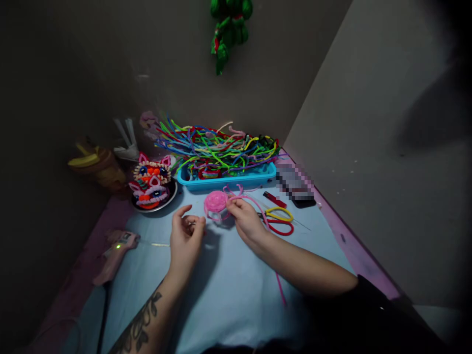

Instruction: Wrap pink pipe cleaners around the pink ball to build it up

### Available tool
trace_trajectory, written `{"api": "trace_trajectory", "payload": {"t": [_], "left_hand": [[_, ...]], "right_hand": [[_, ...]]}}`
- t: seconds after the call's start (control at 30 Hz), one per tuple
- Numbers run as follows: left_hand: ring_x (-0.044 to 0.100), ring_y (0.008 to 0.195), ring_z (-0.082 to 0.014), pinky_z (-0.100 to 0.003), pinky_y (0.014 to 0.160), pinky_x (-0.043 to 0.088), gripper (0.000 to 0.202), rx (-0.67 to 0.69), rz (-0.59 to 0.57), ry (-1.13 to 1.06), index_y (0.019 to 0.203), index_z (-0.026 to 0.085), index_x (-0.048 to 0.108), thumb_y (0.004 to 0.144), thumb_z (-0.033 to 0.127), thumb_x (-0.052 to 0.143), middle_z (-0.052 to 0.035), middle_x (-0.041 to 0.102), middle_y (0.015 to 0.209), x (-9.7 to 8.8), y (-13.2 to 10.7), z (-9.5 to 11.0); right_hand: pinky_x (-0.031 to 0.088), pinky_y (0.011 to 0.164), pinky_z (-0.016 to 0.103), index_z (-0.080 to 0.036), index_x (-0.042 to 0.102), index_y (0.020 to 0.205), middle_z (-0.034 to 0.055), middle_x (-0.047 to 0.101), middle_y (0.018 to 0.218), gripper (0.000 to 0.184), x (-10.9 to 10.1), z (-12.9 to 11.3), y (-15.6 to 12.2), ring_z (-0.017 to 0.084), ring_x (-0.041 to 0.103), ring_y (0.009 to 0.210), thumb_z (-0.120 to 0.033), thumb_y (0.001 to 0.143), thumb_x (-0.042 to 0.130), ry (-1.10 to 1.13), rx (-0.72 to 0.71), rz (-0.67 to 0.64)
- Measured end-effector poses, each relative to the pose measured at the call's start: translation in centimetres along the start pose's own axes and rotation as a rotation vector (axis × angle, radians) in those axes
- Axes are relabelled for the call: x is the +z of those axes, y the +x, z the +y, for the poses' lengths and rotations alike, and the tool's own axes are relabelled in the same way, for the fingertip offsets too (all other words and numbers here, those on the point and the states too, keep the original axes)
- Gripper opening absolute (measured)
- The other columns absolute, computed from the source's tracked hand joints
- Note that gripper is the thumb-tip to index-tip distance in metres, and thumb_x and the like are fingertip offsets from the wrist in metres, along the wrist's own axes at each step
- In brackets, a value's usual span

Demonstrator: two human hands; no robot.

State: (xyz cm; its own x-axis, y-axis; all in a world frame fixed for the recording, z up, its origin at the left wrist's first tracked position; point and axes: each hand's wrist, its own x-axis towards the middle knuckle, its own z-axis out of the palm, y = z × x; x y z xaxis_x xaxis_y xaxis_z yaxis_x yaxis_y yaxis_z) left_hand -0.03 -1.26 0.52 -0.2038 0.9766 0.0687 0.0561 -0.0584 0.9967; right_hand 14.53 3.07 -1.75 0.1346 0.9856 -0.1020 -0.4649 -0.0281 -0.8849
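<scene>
My right hand (244, 215) pinches the edge of a pink pipe cleaner coil (216, 202), a round wound disc with loops hanging below it. A long pink pipe cleaner strand (280, 290) trails from this hand, passing behind the wrist and showing again below the forearm. Just left of the coil is my left hand (187, 227), its fingers bent and apart, with nothing visible in them. Beside my right wrist lie scissors (283, 227) with one yellow and one red handle. Some curled pink pipe cleaner bits (239, 189) rest behind the coil.
A blue tray (224, 182) heaped with colourful pipe cleaners (221, 147) stands at the back. To its left, a bowl (162, 204) holds lion-like figures (150, 184). A pink glue gun (117, 255) with a lit green light lies left. A phone (304, 200) and red object (275, 199) lie right.
</scene>
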Motion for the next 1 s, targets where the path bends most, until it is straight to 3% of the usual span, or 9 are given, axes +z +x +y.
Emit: {"api": "trace_trajectory", "payload": {"t": [0.07,0.23,0.4,0.47,0.57,0.73,0.87,1.0], "left_hand": [[0.06,0.064,-0.0119,-0.023,0.061,0.047,0.053,-0.019,-0.046,0.005,0.125,0.021,0.04,0.079,0.033,0.064,0.0019,0.062,0.073,0.2,-0.3,-0.1],[0.063,0.1,-0.0182,-0.031,0.085,0.048,0.072,-0.037,-0.137,-0.137,0.138,0.023,0.034,0.076,0.032,0.069,-0.0086,0.068,0.104,0.7,-0.5,-0.4],[0.06,0.109,-0.022,-0.033,0.086,0.051,0.068,-0.14,-0.183,-0.348,0.133,0.027,0.047,0.07,0.031,0.074,-0.0088,0.065,0.118,1.0,-0.3,-0.6],[0.06,0.109,-0.0233,-0.034,0.081,0.054,0.057,-0.171,-0.168,-0.396,0.124,0.027,0.057,0.07,0.03,0.075,-0.0082,0.061,0.124,1.1,-0.4,-0.8],[0.064,0.098,-0.022,-0.035,0.078,0.055,0.041,-0.188,-0.125,-0.431,0.108,0.024,0.067,0.069,0.029,0.076,-0.0081,0.066,0.115,1.3,-0.5,-1.2],[0.067,0.089,-0.0203,-0.036,0.085,0.052,0.039,-0.217,-0.083,-0.38,0.104,0.019,0.071,0.067,0.029,0.078,-0.01,0.071,0.104,1.3,-0.4,-1.5],[0.068,0.087,-0.0202,-0.038,0.087,0.051,0.039,-0.235,-0.037,-0.393,0.102,0.018,0.071,0.066,0.03,0.079,-0.0099,0.072,0.103,1.0,0.1,-1.5],[0.068,0.078,-0.016,-0.035,0.084,0.052,0.04,-0.263,-0.017,-0.43,0.102,0.018,0.071,0.064,0.029,0.08,-0.0075,0.073,0.097,0.6,0.6,-1.4]], "right_hand": [[0.036,0.097,0.038,-0.022,0.063,0.066,0.0026,0.063,0.086,0.033,0.0,0.2,0.1,0.021,0.055,0.099,-0.049,0.058,0.078,-0.002,-0.017,0.001],[0.028,0.106,0.039,-0.021,0.066,0.069,0.0056,0.063,0.105,0.028,0.0,0.4,-0.3,0.023,0.049,0.117,-0.047,0.063,0.076,-0.086,-0.089,-0.042],[0.027,0.107,0.039,-0.021,0.066,0.068,0.0056,0.062,0.107,0.028,0.3,0.2,-0.7,0.023,0.047,0.119,-0.046,0.062,0.077,-0.095,-0.062,-0.057],[0.027,0.107,0.038,-0.021,0.067,0.066,0.0056,0.062,0.107,0.027,0.4,0.0,-0.9,0.024,0.046,0.12,-0.046,0.062,0.077,-0.114,-0.05,-0.07],[0.029,0.106,0.037,-0.02,0.068,0.066,0.0058,0.06,0.111,0.027,0.6,-0.1,-1.3,0.023,0.047,0.118,-0.045,0.063,0.076,-0.149,-0.027,-0.092],[0.032,0.101,0.035,-0.02,0.067,0.065,0.0054,0.057,0.115,0.028,0.7,0.0,-1.6,0.023,0.048,0.115,-0.045,0.06,0.078,-0.162,0.022,-0.088],[0.033,0.096,0.033,-0.02,0.065,0.065,0.0031,0.06,0.099,0.027,0.7,0.0,-1.5,0.021,0.051,0.105,-0.043,0.058,0.079,-0.129,0.012,-0.079],[0.037,0.07,0.028,-0.022,0.063,0.072,-0.0021,0.058,0.075,0.026,0.6,-0.4,-1.2,0.014,0.05,0.073,-0.042,0.062,0.076,-0.04,0.061,-0.072]]}}
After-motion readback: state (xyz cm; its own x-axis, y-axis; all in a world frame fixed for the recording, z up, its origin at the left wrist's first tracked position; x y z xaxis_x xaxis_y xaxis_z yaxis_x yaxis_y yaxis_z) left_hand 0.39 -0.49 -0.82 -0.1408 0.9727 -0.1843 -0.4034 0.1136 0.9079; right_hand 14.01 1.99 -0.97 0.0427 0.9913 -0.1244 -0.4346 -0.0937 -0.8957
